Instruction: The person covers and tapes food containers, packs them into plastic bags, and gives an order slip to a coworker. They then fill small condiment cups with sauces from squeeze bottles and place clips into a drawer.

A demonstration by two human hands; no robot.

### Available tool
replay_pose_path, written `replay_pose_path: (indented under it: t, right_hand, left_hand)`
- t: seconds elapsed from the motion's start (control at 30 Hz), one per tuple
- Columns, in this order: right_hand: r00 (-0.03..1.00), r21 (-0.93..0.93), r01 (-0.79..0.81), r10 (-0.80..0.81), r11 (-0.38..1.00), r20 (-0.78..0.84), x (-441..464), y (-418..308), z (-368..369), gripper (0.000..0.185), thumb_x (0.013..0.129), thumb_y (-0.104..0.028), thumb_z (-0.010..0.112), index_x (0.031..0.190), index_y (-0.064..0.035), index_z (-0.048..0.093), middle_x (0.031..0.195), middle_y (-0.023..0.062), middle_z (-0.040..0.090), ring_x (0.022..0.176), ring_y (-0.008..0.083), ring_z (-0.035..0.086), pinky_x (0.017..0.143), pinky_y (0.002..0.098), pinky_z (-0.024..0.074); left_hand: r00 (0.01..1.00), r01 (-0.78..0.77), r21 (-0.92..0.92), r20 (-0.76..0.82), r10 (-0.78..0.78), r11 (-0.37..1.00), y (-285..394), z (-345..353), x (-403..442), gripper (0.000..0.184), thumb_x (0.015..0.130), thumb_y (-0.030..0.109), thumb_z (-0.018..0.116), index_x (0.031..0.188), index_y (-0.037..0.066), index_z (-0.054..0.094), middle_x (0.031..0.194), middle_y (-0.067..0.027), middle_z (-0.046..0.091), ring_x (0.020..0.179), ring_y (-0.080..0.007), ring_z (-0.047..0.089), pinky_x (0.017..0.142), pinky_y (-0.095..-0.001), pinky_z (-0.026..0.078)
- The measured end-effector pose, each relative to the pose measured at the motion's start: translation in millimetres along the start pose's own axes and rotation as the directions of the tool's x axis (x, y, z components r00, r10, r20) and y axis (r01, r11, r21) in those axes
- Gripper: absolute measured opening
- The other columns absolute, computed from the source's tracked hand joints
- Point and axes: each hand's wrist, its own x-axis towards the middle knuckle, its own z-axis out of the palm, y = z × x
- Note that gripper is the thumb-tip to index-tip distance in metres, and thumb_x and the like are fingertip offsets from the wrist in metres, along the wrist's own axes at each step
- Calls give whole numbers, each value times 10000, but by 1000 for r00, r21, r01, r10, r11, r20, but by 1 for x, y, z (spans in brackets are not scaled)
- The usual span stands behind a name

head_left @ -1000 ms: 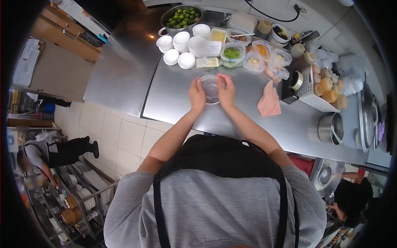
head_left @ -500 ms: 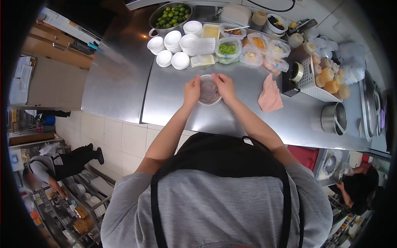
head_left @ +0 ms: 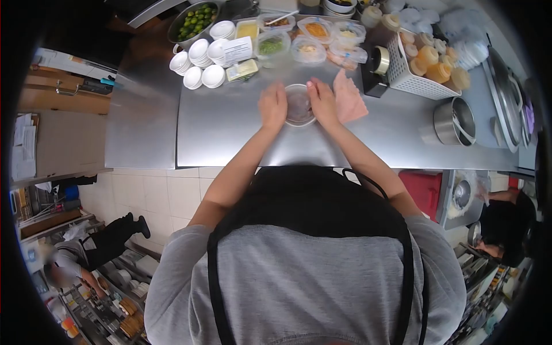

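A clear round container [head_left: 299,106] sits on the steel counter [head_left: 230,138] between my two hands. My left hand [head_left: 273,106] is along its left side, slightly blurred, with the fingers close together. On the right side, my right hand [head_left: 324,104] curves against the container, its thumb at the rim. A pink cloth [head_left: 349,100] lies just right of my right hand. Beyond my hands are a tub of chopped greens [head_left: 272,46], a tub of orange shreds [head_left: 314,30], and a pale yellow pack [head_left: 242,70].
Stacked white bowls [head_left: 199,52] and a pot of limes [head_left: 196,23] stand at back left. A white bottle basket [head_left: 422,72] and a steel pot [head_left: 454,121] are on the right. One person [head_left: 80,253] is at lower left, another [head_left: 506,221] at lower right.
The view has shifted, so the counter items appear farther left and higher. My hands and the clear container are closer to the pink cloth. The person at right has moved an arm.
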Motion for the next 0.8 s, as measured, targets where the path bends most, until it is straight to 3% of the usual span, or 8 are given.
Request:
replay_pose_path:
  t: [0.03, 0.1, 0.2, 0.5, 0.6, 0.67, 0.73, 0.8]
  right_hand:
    - [997, -68, 60, -63, 996, -51, -3, 1, -2, 330, 857, -274, 486, 1049, -12, 539, 895, 168, 572, 823, 265, 548, 739, 336, 417]
    - [989, -136, 102, -115, 985, -92, -11, -1, -4, 359, 864, -271, 473, 1110, -11, 504, 929, 177, 557, 860, 276, 532, 768, 341, 406]
    - [987, -161, 130, -142, 978, -70, -20, -3, -6, 371, 877, -242, 444, 1170, -14, 453, 939, 185, 536, 882, 294, 512, 783, 353, 394]
    - [988, -107, 154, -151, 982, 27, -23, -5, -13, 345, 873, -199, 429, 1169, -22, 450, 948, 192, 542, 888, 331, 507, 788, 371, 390]
    - [967, -78, 254, -252, 964, 36, -15, 14, -20, 367, 862, -216, 451, 1174, -22, 447, 1000, 195, 534, 909, 330, 507, 820, 358, 388]
    - [956, -226, 272, -288, 936, -45, -3, 38, -46, 406, 850, -233, 489, 1193, -23, 433, 1064, 171, 520, 925, 279, 518, 822, 334, 400]
    - [968, 109, 193, -171, 975, -183, 8, 43, -103, 429, 835, -244, 531, 1198, -35, 439, 1089, 141, 520, 937, 205, 516, 784, 307, 420]
    - [957, 221, 34, 32, 975, -289, 19, 48, -146, 396, 825, -264, 542, 1130, -18, 494, 1026, 151, 531, 937, 233, 509, 789, 322, 418]
  left_hand:
    - [1000, 2, 0, 9, -2, 1000, 2, 5, -3, 363, 889, 277, 384, 1104, 26, 534, 1067, -163, 562, 985, -326, 514, 844, -367, 383]
    - [987, -159, 333, 36, 156, 929, 15, 6, -13, 403, 890, 273, 356, 1213, 49, 442, 1291, -130, 394, 1170, -369, 349, 971, -481, 237]
    - [970, -241, 408, 117, 211, 881, 20, 8, -21, 422, 862, 244, 371, 1224, 31, 415, 1341, -133, 304, 1219, -423, 217, 943, -616, 146]
    - [971, -239, 603, 156, 181, 761, 33, 7, -22, 473, 879, 301, 361, 1296, 80, 326, 1367, -75, 288, 1221, -407, 238, 949, -616, 132]
    - [969, -245, 603, 165, 182, 759, 29, 7, -22, 496, 881, 324, 358, 1309, 81, 300, 1368, -67, 284, 1216, -402, 248, 955, -607, 136]
    - [972, -234, 503, 151, 182, 832, 25, 1, -18, 483, 865, 307, 395, 1281, 68, 339, 1353, -88, 303, 1211, -420, 240, 969, -583, 143]
    - [971, -230, 392, 148, 185, 891, 32, -2, -9, 470, 849, 289, 433, 1252, 54, 379, 1337, -110, 323, 1207, -437, 233, 982, -558, 150]
    - [950, -305, 166, -20, 312, 938, 56, -2, 3, 423, 838, 241, 479, 1209, 44, 441, 1273, -139, 405, 1175, -408, 308, 976, -465, 237]
